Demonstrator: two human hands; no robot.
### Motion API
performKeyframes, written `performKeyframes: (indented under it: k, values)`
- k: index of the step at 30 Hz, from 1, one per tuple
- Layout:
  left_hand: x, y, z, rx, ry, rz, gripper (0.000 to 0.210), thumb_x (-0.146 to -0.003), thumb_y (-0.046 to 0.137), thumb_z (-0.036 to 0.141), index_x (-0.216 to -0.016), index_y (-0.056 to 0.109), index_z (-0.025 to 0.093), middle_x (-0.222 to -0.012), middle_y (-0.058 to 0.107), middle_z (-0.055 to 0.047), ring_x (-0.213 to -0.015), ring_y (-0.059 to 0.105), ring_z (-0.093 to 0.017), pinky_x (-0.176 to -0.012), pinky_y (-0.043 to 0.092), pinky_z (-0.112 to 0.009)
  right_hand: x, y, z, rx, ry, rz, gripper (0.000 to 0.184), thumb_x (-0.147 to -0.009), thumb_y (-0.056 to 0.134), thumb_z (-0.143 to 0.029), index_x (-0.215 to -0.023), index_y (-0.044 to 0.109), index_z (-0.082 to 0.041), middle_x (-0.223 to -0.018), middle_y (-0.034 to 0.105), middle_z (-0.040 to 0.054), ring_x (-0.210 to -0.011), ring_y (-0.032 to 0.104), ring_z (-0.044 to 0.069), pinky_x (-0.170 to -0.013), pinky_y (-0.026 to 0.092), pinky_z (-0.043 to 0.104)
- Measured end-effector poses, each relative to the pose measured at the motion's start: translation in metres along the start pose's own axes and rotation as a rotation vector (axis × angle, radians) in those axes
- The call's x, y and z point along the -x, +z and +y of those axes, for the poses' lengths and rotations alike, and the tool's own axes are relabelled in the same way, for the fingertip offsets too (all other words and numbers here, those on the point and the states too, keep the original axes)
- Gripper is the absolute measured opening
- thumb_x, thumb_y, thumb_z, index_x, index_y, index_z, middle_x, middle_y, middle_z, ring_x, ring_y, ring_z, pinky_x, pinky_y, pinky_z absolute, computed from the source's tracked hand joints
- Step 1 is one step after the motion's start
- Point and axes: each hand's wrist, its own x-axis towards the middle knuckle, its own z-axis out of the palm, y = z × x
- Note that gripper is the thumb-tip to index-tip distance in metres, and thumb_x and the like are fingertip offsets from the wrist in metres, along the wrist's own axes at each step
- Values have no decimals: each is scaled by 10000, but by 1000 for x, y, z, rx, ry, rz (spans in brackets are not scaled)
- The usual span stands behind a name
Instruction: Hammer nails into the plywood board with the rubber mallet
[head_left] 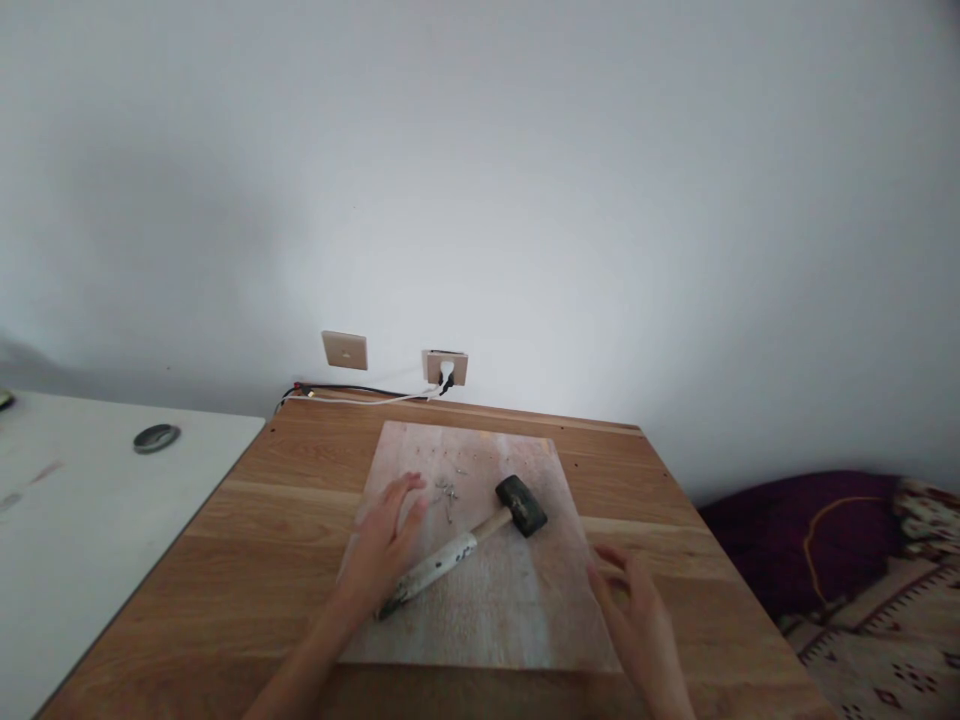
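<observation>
A pale, worn board point(510, 630) lies flat on the wooden table. Across it rests a mallet point(523, 506) with a black head and a wooden handle, partly wrapped in white, slanting down to the left. My left hand point(381, 540) hovers over the board's left side, fingers apart, holding nothing. Just right of its fingertips is a small pile of nails point(448, 490). Several small nails point(475, 458) are spaced in a row near the board's far edge. At the board's right edge is my right hand point(634, 610), fingers bent and apart, nothing in its grasp.
The wooden table point(262, 540) stands against a white wall. Cables point(360, 400) run along its back to a wall socket point(447, 368). On the left, a white table point(97, 520) bears a round grey lid-like object point(156, 437). Purple cloth point(787, 540) lies at right.
</observation>
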Motion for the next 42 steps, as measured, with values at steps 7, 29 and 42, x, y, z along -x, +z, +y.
performKeyframes:
  k: [7,29,42]
  values:
    - [72,-71,-36,-426,53,-153,219,-840,736,461,-1018,796,349,-1100,791,-65,-1045,726,-336,-1037,553,-414,30,20,33,353,-113,86,820,-903,316,-861,-1096,736,-183,-1183,740,224,-1191,635,440,-957,505,649]
    - [59,-207,-44,-1189,287,360,412,-977,409,509,-1184,625,226,-1290,683,-170,-1217,639,-378,-1103,476,-559,59,131,-40,322,-564,-341,489,-1046,404,-495,-1393,649,-252,-1466,639,129,-1459,473,401,-1119,461,647]
    - [59,-221,-58,-1512,369,204,440,-954,314,164,-1156,704,156,-1232,696,-193,-1239,598,-381,-1009,520,-566,48,116,-80,412,-612,-297,462,-1070,396,-486,-1329,676,-225,-1339,719,112,-1334,587,367,-1109,445,583]
